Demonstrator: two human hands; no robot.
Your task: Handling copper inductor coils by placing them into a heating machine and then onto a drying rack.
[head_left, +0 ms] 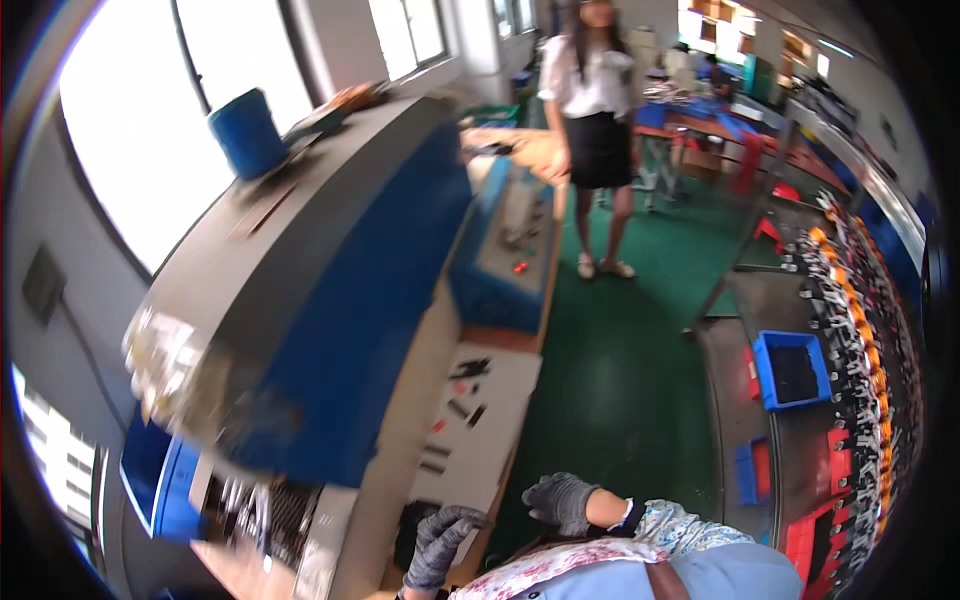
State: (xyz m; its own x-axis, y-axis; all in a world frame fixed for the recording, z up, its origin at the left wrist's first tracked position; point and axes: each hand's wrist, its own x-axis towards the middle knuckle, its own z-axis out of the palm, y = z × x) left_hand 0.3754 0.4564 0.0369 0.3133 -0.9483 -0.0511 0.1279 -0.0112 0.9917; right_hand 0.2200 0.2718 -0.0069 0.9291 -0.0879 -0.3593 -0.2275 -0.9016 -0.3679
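Observation:
My left hand (442,545), in a grey knitted glove, is over the front edge of a long bench. Its fingers bend together toward the thumb, and anything between the tips is too small to make out. Beside it lies a black flat patch (408,530) on the bench. My right hand (562,503), gloved the same way, hangs in front of my body, apart from the bench. Its fingers curl inward and their undersides are hidden. Beyond the left hand, a white sheet (500,410) on the bench bears several dark strips (435,455) and small red pieces.
A large blue and grey machine (350,300) fills the left, with a blue control box (500,260) behind it. A person (598,100) stands ahead on the green floor (620,350). At right is a rack (750,350) with blue bins (792,370) and hanging parts.

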